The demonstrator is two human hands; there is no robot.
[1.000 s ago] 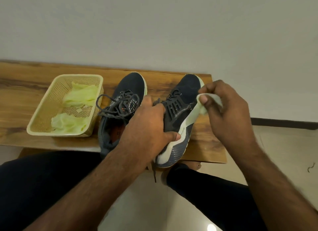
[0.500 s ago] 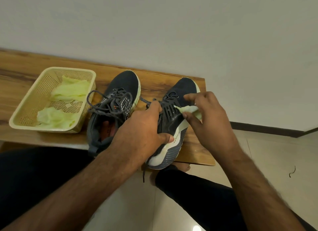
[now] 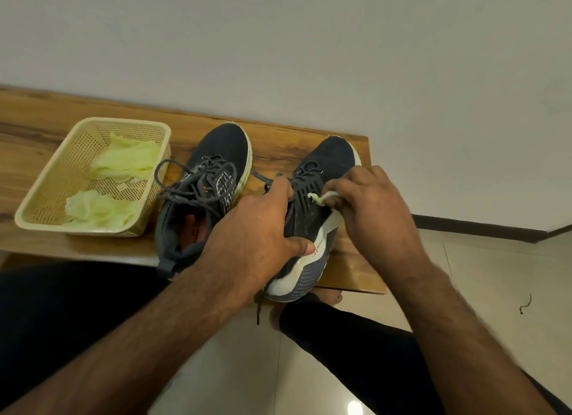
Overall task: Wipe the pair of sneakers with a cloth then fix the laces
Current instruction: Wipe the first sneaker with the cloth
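A plain pale wall is seen behind a wooden tabletop (image 3: 278, 142), whose right end stops above a tiled floor (image 3: 483, 272). Two dark sneakers are set side by side on the tabletop, near its right end. The left sneaker (image 3: 213, 179) lies flat, with its laces (image 3: 185, 182) loose and looped toward a basket (image 3: 46, 198) just beside it; pale green cloths (image 3: 123, 164) are kept in that basket, presumably as spares for wiping.

The right sneaker (image 3: 312, 216) is gripped at its collar and heel by the left hand (image 3: 257, 229), the fingers curled over the opening and the thumb pressed on the pale sole wall. It is tipped onto its inner side, so that its outer side is turned up toward the camera; this is judged to be done to steady it and present that side for wiping. A small cloth (image 3: 322, 198) is pinched in the curled fingers of the right hand (image 3: 371, 207) and is pressed against the outer side panel below the eyelets.

Both sneakers are aligned with their long axes running from the near edge toward the wall, toes pointing at the wall and heels toward the person. The heel of the right sneaker overhangs the near edge slightly.
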